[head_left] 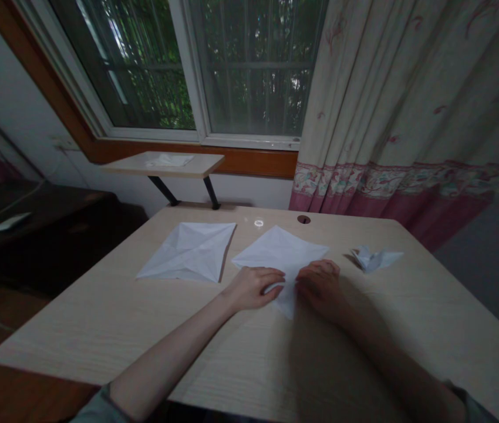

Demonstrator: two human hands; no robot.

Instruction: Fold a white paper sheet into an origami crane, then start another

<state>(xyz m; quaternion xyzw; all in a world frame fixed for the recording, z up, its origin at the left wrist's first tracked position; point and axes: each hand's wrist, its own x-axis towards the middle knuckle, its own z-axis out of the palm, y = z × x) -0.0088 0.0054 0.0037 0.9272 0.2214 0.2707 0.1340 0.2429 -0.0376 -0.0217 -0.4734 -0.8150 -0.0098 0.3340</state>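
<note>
1. From my remote view, the desk (100,329) is my landmark, and the sheet (280,252) of white paper lies near its middle, under both hands.
2. The left hand (253,288) rests on the sheet's left side, its fingers lightly curved. The right hand (320,288) sits on the right side, more curled and partly in shadow. Both look part-closed against the paper, but I can't tell whether either is pinching it.
3. With the hands placed either side of the middle, the paper seems pinned against the desk, probably to keep it from sliding.
4. A creased sheet (188,252) lies flat on the desk, left of the hands, and a small folded paper piece (375,258) sits toward the right. Each looks set aside, leaving the middle free.
5. The sheet's lower corner points toward the desk's near edge. Bare desk lies between that corner and the edge, so I have open room there; the gaps to the papers on either side are narrower.
</note>
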